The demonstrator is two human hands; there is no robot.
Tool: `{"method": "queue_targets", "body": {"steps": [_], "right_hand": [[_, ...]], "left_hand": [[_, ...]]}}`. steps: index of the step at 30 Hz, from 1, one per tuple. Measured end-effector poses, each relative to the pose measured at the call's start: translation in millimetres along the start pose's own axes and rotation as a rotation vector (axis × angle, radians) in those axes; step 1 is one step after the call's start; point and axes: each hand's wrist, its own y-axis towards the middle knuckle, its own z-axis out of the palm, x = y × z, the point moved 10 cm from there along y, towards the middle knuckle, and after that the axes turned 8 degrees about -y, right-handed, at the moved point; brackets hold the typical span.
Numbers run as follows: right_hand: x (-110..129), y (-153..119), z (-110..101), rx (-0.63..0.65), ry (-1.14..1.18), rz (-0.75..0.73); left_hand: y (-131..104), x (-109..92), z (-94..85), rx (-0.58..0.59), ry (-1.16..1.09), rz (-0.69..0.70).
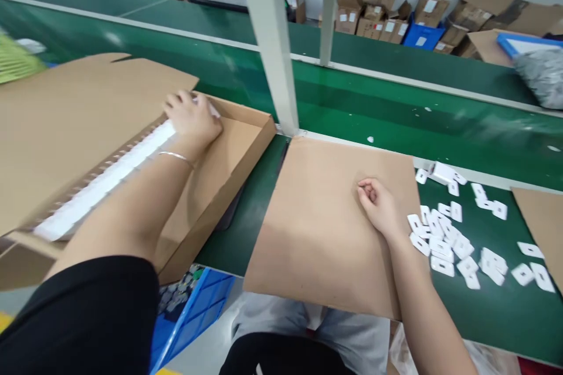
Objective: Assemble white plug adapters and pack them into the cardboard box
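Note:
My left hand (192,119) reaches into an open cardboard box (246,167) at the left, its fingers bent over the far end of a long row of white pieces (109,179). What the fingers grip there, if anything, is too small to tell. The row runs along the box's left side. Over a flat cardboard sheet (321,222) in front of me, my right hand (376,202) is curled closed; anything inside it is hidden. Many small white pieces (442,237) lie scattered on the green table just right of the sheet.
A white metal post (272,41) stands behind the sheet's far left corner. Below the box is a blue crate (197,316). Another cardboard piece (543,217) lies at the right edge. Cardboard boxes (382,12) are stacked beyond the green conveyor (396,123).

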Motion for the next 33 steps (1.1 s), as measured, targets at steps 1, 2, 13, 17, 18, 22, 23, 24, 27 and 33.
{"method": "queue_targets", "body": {"steps": [1, 2, 13, 17, 18, 22, 23, 24, 27, 33], "right_hand": [[1, -2, 0, 0.008, -0.001, 0.000], [3, -3, 0, 0.015, -0.007, -0.007], [13, -7, 0, -0.012, -0.167, -0.059], [14, -9, 3, -0.003, -0.199, -0.066], [15, -9, 4, 0.000, -0.203, -0.066], [15, -10, 5, 0.001, -0.190, -0.061], [15, -10, 5, 0.001, -0.187, -0.062], [15, -11, 6, 0.001, -0.187, -0.063], [16, -12, 6, 0.001, -0.188, -0.064], [14, -12, 7, 0.000, -0.174, -0.058]], "left_hand": [[-2, -1, -1.2, -0.007, 0.009, 0.003], [-4, -2, -1.8, -0.009, 0.019, 0.000], [-32, 12, -4.7, 0.167, -0.209, -0.132], [-66, -29, -36.4, 0.079, -0.346, -0.060], [-74, -51, -45.7, 0.066, -0.369, 0.017], [-106, -162, -79.4, 0.041, -0.395, 0.414], [-115, -194, -82.2, 0.057, -0.396, 0.512], [-124, -226, -81.7, 0.088, -0.405, 0.611], [-156, -324, -63.9, 0.192, -0.425, 0.850], [-211, -500, 5.4, 0.338, -0.451, 1.018]]}}
